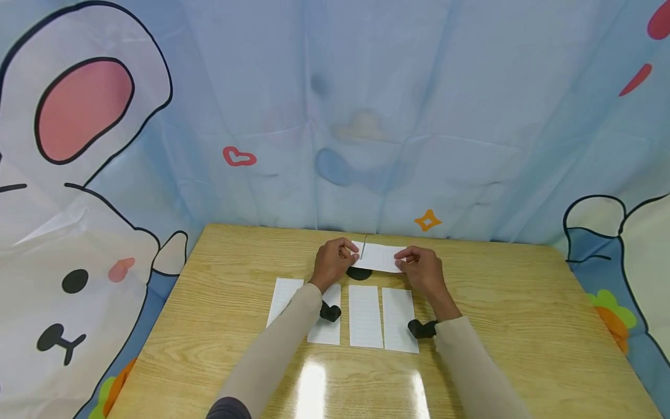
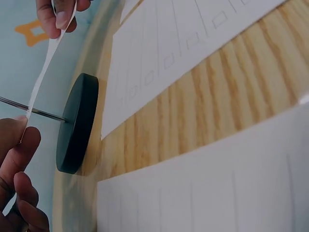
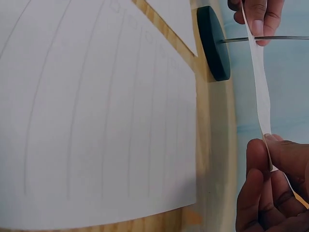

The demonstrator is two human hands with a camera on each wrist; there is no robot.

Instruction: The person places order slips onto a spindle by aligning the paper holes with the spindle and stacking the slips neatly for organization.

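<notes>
A black round base [image 1: 359, 273] with a thin upright metal rod [image 1: 364, 247], a paper spike, stands near the table's far edge. Both hands hold one white paper slip [image 1: 384, 258] level above the base. My left hand [image 1: 331, 263] pinches its left end between thumb and fingers, close to the rod. At the right end, my right hand [image 1: 423, 269] pinches it the same way. In the left wrist view the slip [image 2: 44, 72] is nearly edge-on, and the rod shows on both sides of it, appearing to pass through near the left fingertips.
Several white lined slips lie in a row on the wooden table [image 1: 502, 326], including one [image 1: 365, 316] below the spike and another [image 1: 400, 320] by the right wrist. The left forearm partly covers two slips. A printed blue curtain [image 1: 471, 116] hangs behind the table.
</notes>
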